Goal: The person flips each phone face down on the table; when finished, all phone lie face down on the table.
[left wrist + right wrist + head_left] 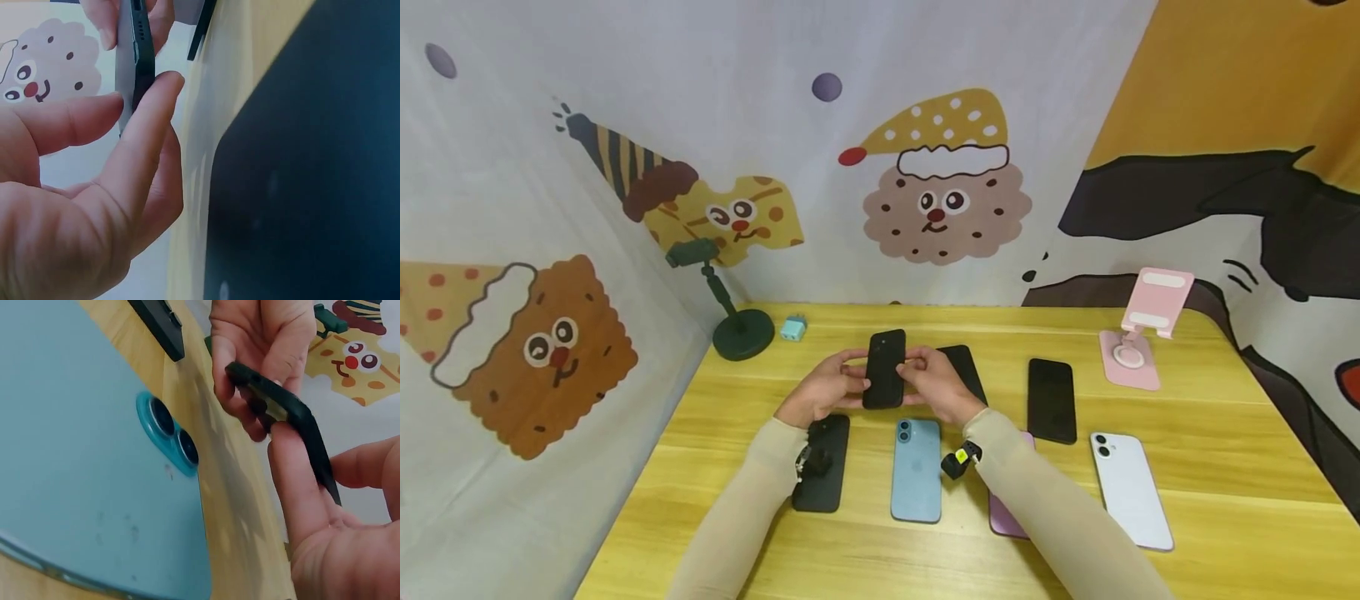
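Table (1225, 433): left stand (742, 333) far left, charger (792, 327) just right; right stand (1159, 297) far right. Held phone (884, 367) above, between left hand (823, 387) and right hand (936, 379). Near, left to right: first phone (827, 490), second phone (917, 475), third phone (1006, 517) partly under right sleeve (1052, 500), fourth phone (1131, 487). Fifth phone (964, 371) behind right hand; sixth phone (1052, 400) farther right.

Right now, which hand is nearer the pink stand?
Right: the right hand is left of the pink stand; the left hand is farther left, across the held black phone.

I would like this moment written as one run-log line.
left hand: grips black phone | right hand: grips same phone | phone: raised off table | nearby: blue phone, lying cameras up
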`<action>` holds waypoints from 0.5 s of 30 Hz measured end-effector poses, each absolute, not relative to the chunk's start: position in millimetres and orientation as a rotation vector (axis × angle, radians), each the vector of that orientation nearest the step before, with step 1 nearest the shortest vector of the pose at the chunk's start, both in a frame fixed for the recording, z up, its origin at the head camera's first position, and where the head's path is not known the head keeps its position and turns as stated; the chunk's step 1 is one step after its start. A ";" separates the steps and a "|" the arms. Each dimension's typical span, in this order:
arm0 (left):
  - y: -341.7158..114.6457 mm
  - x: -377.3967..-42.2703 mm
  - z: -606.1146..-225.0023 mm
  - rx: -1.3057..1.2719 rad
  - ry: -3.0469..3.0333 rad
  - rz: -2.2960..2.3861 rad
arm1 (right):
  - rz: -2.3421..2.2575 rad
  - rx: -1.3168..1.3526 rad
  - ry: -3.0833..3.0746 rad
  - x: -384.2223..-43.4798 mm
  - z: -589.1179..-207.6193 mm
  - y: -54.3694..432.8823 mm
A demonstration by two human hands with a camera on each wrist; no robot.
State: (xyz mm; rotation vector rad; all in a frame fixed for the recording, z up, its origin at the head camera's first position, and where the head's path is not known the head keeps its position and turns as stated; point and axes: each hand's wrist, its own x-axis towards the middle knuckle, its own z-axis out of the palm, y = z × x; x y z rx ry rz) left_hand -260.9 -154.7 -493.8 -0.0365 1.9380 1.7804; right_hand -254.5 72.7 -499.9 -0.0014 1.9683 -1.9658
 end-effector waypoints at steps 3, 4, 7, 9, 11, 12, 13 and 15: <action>-158.3 -262.9 -489.9 -0.050 1.961 1.753 | -1.919 -0.012 2.014 -256.8 -499.8 74.2; -159.5 -263.9 -489.0 -0.048 1.971 1.740 | -1.905 -0.015 2.023 -257.6 -500.0 74.8; -162.9 -267.9 -486.9 -0.047 1.996 1.700 | -1.887 -0.030 2.029 -259.2 -501.8 75.2; -164.5 -271.2 -487.1 -0.050 2.014 1.666 | -1.872 -0.037 2.044 -260.5 -504.4 74.5; -166.0 -273.3 -487.4 -0.058 2.032 1.630 | -1.857 -0.035 2.060 -261.1 -506.6 73.3; -166.5 -274.1 -488.0 -0.066 2.039 1.616 | -1.849 -0.033 2.066 -261.3 -507.9 72.5; -167.0 -274.6 -488.5 -0.067 2.046 1.602 | -1.842 -0.033 2.073 -261.4 -508.8 71.6; -167.6 -275.2 -489.7 -0.068 2.056 1.581 | -1.832 -0.032 2.088 -261.0 -509.9 69.9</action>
